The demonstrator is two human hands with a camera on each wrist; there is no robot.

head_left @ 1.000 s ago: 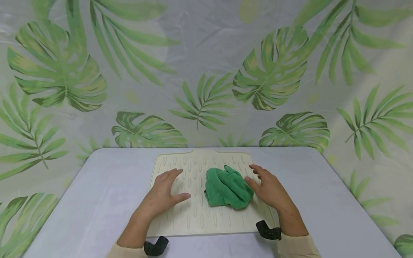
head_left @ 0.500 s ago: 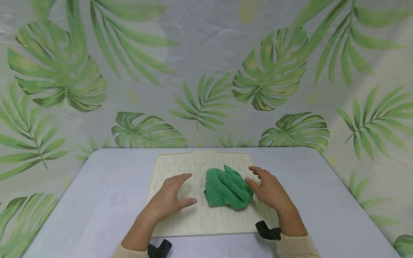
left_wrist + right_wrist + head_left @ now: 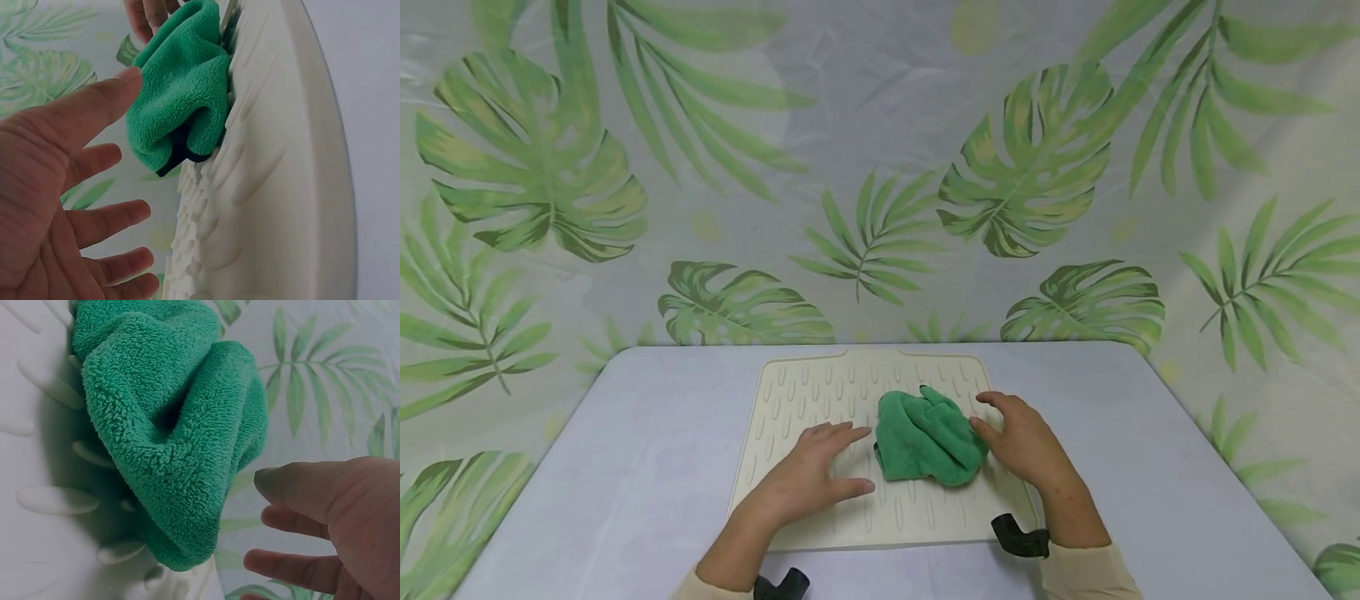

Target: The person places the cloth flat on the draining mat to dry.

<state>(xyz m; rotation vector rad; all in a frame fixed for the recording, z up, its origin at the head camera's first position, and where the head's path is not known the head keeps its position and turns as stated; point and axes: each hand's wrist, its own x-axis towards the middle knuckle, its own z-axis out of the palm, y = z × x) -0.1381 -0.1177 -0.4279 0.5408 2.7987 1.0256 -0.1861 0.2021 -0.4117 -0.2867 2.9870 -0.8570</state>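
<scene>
A crumpled green towel (image 3: 928,437) with dark edging lies bunched on a cream ridged mat (image 3: 805,375). To its left my left hand (image 3: 808,475) hovers over the mat, fingers spread and thumb apart, with nothing held. In the left wrist view the towel (image 3: 184,87) shows a dark-edged fold beyond the thumb. Close at the towel's right side is my right hand (image 3: 1026,437), its thumb and fingers parted. The right wrist view shows a gap between that thumb (image 3: 294,484) and the fluffy towel (image 3: 175,425).
The mat rests on a table with a white cover (image 3: 647,450). Behind it hangs a leaf-patterned curtain (image 3: 880,125). Black camera mounts sit on both wrists, the right one (image 3: 1021,536) above the mat's near right corner.
My left hand has moved right and slightly toward me, coming nearer the towel. The right hand has barely shifted, and the towel lies as before.
</scene>
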